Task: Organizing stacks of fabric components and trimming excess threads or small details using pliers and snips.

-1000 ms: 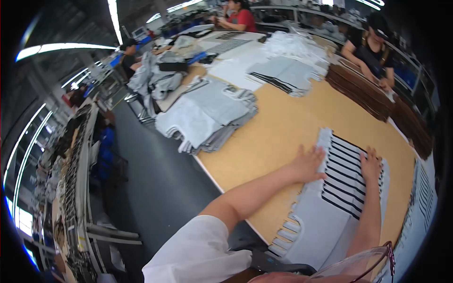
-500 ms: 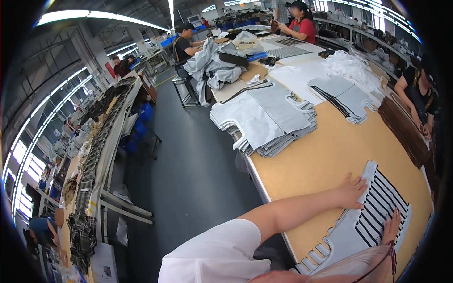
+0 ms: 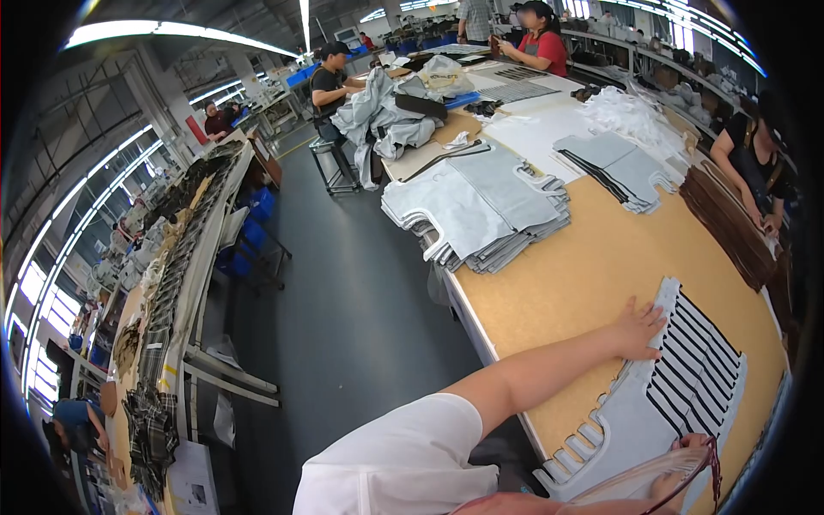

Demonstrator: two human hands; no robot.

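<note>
My left hand (image 3: pixel 637 333) lies with fingers spread on the left edge of a pale grey fabric piece (image 3: pixel 618 425), beside its section of black parallel stripes (image 3: pixel 693 360). The piece has a curved cut and narrow tabs along its lower left side and rests on a tan board (image 3: pixel 532 300). My right hand (image 3: pixel 687 446) is low at the striped section's bottom end, partly hidden behind a glasses frame (image 3: pixel 712 463), so its fingers are unclear. A stack of grey cut pieces (image 3: pixel 472 206) sits farther up the board.
Another grey stack (image 3: pixel 614 167), brown fabric (image 3: pixel 725 227), white scraps (image 3: pixel 627 116) and a grey heap (image 3: pixel 382 116) share the table. Co-workers stand right (image 3: pixel 742 154), far (image 3: pixel 541 47) and left (image 3: pixel 330 86). An aisle (image 3: pixel 330 300) separates this table from a plaid-laden bench (image 3: pixel 154 343).
The view has swung up and left since a second ago. My right hand has moved down from the stripes toward the near end; my left hand stays spread on the left edge.
</note>
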